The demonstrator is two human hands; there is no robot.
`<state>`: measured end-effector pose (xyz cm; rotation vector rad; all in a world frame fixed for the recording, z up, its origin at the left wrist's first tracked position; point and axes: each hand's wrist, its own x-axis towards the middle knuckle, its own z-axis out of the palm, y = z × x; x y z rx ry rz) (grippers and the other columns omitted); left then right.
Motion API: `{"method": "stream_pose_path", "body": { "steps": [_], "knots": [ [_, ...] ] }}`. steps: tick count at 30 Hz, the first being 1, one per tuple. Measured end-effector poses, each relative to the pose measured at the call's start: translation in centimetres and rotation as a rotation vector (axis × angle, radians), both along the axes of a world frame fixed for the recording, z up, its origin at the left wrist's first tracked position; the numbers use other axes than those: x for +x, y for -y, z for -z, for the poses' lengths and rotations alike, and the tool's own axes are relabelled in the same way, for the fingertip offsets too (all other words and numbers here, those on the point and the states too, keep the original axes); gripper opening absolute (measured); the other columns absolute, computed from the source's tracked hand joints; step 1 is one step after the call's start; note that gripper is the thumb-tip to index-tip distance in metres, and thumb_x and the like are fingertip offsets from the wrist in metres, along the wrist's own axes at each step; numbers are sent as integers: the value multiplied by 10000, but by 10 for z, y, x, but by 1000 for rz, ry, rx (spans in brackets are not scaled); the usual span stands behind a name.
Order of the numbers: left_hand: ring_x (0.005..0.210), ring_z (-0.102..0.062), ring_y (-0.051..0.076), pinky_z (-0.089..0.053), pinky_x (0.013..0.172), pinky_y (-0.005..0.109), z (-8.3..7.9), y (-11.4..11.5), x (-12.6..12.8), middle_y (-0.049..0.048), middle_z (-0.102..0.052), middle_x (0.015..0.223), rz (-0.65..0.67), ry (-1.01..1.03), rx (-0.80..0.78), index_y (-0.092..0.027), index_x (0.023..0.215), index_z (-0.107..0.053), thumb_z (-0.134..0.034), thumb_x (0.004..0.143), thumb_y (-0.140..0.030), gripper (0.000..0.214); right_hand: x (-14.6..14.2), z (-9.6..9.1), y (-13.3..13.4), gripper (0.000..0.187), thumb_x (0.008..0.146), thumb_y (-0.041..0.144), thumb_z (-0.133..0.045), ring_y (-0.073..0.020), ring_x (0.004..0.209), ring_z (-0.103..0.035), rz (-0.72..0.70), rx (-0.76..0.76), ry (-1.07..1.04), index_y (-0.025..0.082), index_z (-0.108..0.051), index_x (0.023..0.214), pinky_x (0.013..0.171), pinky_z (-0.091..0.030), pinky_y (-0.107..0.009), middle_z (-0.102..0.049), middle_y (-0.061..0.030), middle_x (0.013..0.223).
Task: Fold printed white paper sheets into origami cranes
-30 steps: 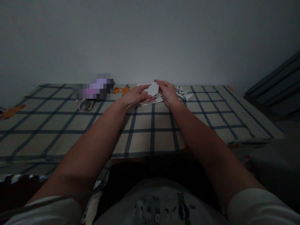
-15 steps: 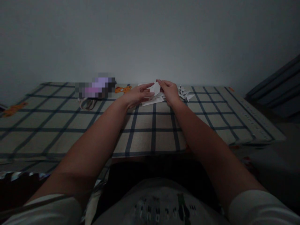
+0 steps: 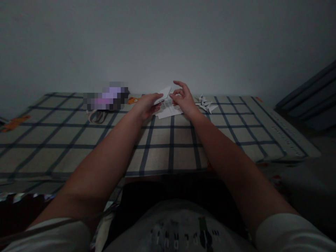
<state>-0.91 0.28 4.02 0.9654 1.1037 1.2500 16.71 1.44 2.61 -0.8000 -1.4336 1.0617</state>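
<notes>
A small folded white paper [image 3: 165, 92] is pinched in my left hand [image 3: 148, 106], thumb on top and fingers underneath. Just to its right, my right hand [image 3: 185, 99] is raised with its fingers apart and the index finger lifted; nothing shows in it. Its thumb is close to the paper's right edge. Beneath both hands lies a flat printed sheet [image 3: 168, 111] on the checked tablecloth, partly covered by them. Several pointed white folded paper pieces [image 3: 207, 104] sit in a cluster to the right of my right hand.
The table wears a checked cloth [image 3: 160, 157] and stands against a grey wall [image 3: 168, 45]. A blurred purple item [image 3: 111, 96] with a pale strap [image 3: 97, 117] lies at the back left. A dark curtain [image 3: 315, 98] hangs beyond the right end.
My right hand has let go of the folded paper and opened its fingers. My left hand now holds the paper by itself, a little further left and turned.
</notes>
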Motion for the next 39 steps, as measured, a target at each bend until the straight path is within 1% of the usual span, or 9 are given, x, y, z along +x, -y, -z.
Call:
{"method": "stream_pose_path", "body": {
  "steps": [4, 7, 11, 18, 22, 27, 30, 34, 39],
  "knots": [
    [533, -490, 74, -356, 462, 174, -1, -2, -4, 3, -589, 654, 18, 25, -56, -153, 796, -642, -702, 795, -144, 61, 1, 5, -1, 352, 804, 305, -769, -85, 676, -561, -158, 23, 123, 267, -699, 1146, 621, -488, -208, -674, 12, 932],
    [535, -518, 80, -345, 451, 179, 0, -2, -3, 21, -610, 673, 57, -4, -51, -134, 804, -650, -667, 799, -117, 24, 3, 9, -5, 280, 823, 254, -726, -87, 687, -577, -211, 29, 160, 227, -710, 1101, 618, -502, -206, -669, 1, 908],
    [526, -545, 83, -338, 426, 179, -3, 3, 0, 32, -633, 692, 65, -50, -52, -119, 818, -656, -666, 818, -108, 15, 4, 11, -9, 264, 815, 204, -706, -90, 711, -611, -216, -12, 174, 206, -704, 1079, 644, -525, -208, -683, -3, 907],
    [509, -546, 73, -382, 450, 182, -2, 4, -1, 23, -650, 667, 96, -181, -84, -123, 787, -676, -686, 853, -115, 67, 7, 10, -9, 132, 812, 200, -712, -89, 660, -609, -200, -25, 259, 181, -720, 943, 647, -515, -216, -686, 10, 767],
    [554, -567, 68, -432, 511, 184, 2, 0, -6, 13, -659, 707, 103, -189, -16, -118, 779, -708, -717, 804, -81, 46, 9, 6, -5, 137, 813, 230, -739, -89, 658, -610, -211, -18, 297, 155, -746, 928, 652, -506, -222, -706, -3, 756],
    [551, -567, 81, -424, 518, 196, 0, 0, -7, 29, -653, 670, 82, -192, -68, -118, 726, -700, -682, 812, -68, 101, 9, 5, -3, 183, 840, 254, -739, -87, 662, -617, -209, 37, 283, 145, -772, 984, 641, -511, -216, -734, -16, 787],
    [561, -570, 88, -436, 553, 208, -4, 3, -5, 37, -659, 669, 69, -237, -76, -123, 698, -708, -695, 816, -85, 124, 9, 5, -3, 183, 863, 237, -725, -83, 638, -627, -244, 1, 282, 143, -765, 1015, 616, -522, -209, -751, -24, 804],
    [645, -602, 97, -471, 616, 206, -4, 9, -2, 36, -668, 715, 70, -272, -43, -125, 645, -721, -745, 799, -103, 157, 9, 5, -2, 136, 907, 206, -687, -81, 584, -631, -266, -90, 295, 130, -746, 1003, 586, -533, -196, -736, -24, 718],
    [754, -651, 98, -532, 714, 193, 0, 8, 0, 32, -715, 835, 130, -172, -17, -132, 721, -769, -716, 812, -62, 126, 6, 7, -1, 122, 960, 268, -645, -79, 535, -628, -227, -77, 294, 156, -687, 939, 537, -513, -172, -692, 6, 623]
  ]
}}
